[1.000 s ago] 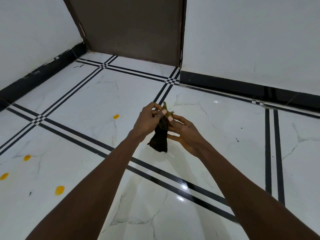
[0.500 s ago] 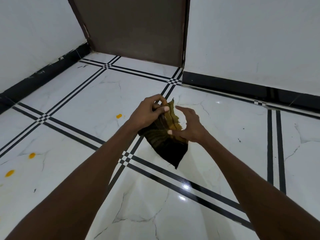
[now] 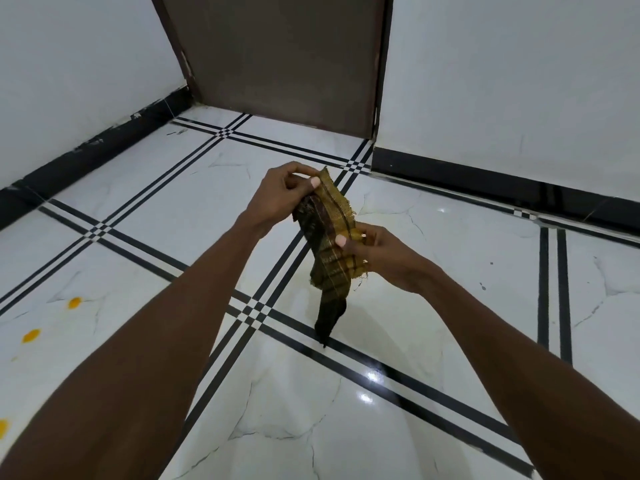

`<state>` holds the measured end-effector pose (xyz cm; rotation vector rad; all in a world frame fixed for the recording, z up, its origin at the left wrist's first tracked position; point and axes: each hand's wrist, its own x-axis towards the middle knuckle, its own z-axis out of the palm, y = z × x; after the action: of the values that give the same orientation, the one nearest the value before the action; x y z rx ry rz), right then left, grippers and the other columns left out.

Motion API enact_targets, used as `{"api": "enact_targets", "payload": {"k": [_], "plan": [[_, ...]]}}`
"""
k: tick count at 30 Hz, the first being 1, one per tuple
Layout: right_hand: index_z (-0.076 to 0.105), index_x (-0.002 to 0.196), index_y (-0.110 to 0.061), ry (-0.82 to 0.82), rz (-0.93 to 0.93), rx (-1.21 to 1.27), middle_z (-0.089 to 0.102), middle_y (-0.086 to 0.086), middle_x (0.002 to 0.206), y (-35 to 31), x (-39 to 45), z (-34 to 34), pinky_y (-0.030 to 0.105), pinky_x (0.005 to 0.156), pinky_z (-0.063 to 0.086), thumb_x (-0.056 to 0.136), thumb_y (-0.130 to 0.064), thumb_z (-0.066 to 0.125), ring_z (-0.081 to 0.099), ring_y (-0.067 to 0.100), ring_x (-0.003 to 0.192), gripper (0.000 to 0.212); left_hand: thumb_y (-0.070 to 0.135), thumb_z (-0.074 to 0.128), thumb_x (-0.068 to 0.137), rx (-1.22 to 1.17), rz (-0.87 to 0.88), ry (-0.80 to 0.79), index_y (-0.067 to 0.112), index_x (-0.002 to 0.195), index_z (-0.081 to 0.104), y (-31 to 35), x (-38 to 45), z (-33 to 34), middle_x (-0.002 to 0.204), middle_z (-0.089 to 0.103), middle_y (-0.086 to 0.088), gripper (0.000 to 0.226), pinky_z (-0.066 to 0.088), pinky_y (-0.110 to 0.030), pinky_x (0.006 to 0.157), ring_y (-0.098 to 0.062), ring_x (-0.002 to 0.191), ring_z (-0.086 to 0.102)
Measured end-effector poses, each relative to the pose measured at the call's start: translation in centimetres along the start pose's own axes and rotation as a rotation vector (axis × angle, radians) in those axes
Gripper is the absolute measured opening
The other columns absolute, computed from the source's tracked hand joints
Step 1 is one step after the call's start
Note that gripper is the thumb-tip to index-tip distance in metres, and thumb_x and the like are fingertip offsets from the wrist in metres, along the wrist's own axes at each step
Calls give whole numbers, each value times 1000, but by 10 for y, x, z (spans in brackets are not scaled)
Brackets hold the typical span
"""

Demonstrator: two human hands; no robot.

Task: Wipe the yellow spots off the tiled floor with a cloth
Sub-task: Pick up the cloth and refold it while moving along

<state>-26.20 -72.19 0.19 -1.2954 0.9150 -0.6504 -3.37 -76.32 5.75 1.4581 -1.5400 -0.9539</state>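
Each grip, left hand (image 3: pixel 277 195) and right hand (image 3: pixel 384 256), pinches the cloth (image 3: pixel 329 237), hanging lengthwise, tip downward.

Both hands raised over tiled floor (image 3: pixel 145 209), holding cloth (image 3: pixel 329 233) clear of it. Left hand (image 3: pixel 280 199) pinches cloth's upper edge; right hand (image 3: pixel 384 258) pinches its lower side. Cloth olive-yellow, striped, dark tail hanging down. Yellow spots (image 3: pixel 32 335) on floor far left, well apart from cloth. Brown door (image 3: pixel 277 57) ahead in corner.
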Motion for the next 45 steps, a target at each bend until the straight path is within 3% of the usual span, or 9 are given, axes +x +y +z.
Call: {"api": "enact_targets", "payload": {"k": [3,8,11,18,23,30,34,39,45], "plan": [[68,128,-17,56,51,119,79,4,112,0,2,7,34,83,61,105,-29,58,76,21,104,27,34,66,102,72,-55,122,15,123,69,-31,-20,13,118,73,-5,28,53,-28,98,-18,111,67],[63,134,-15,96,113,325,76,11,120,4,5,12,44,92,59,108,-23,53,74,28,110,29,59,44,105,-130,-580,94,9,91,69,-85,-76,45,85,76,-8,58,55,-37,80,-22,79,71],[63,132,-18,97,131,368,77,9,117,3,6,12,46,95,58,109,-23,52,74,27,108,26,70,32,103,-281,-764,-14,12,94,72,-88,-93,55,101,75,-8,71,55,-40,98,-25,100,71],[62,136,-14,109,137,378,74,12,126,-11,7,6,43,101,58,107,-19,55,73,28,115,30,67,45,100,-601,-640,-108,22,143,61,-77,-80,57,125,74,3,64,31,-52,115,-21,131,58],[64,130,-2,64,154,365,75,16,118,-21,6,-4,32,87,63,99,-13,67,74,26,104,33,37,63,103,-673,-488,24,23,123,67,-77,-76,54,128,74,2,25,33,-48,124,-17,132,61],[68,116,-4,170,253,-184,74,11,109,-26,3,-20,28,75,58,78,-11,89,71,29,102,44,22,75,95,-549,-389,229,11,100,70,-63,-72,38,94,79,-5,13,63,-30,87,-20,93,76],[40,153,-22,187,243,-440,51,8,136,-19,6,-24,38,96,52,67,-14,97,52,29,123,103,21,80,91,-434,-346,246,8,115,61,-55,-67,28,91,77,-8,33,63,-29,73,-19,84,74],[73,120,-10,241,63,-772,70,8,118,-22,9,-18,30,81,49,75,-15,92,63,24,108,49,23,80,91,-292,-197,131,7,123,66,-45,-61,18,94,76,-13,38,59,-22,75,-11,84,73],[74,94,-8,402,-4,-827,68,5,94,-20,9,-19,33,72,53,66,-20,96,63,23,90,38,18,93,76,72,-122,-93,14,118,76,-42,-57,15,111,75,-2,46,55,-16,81,-12,100,68]]}}
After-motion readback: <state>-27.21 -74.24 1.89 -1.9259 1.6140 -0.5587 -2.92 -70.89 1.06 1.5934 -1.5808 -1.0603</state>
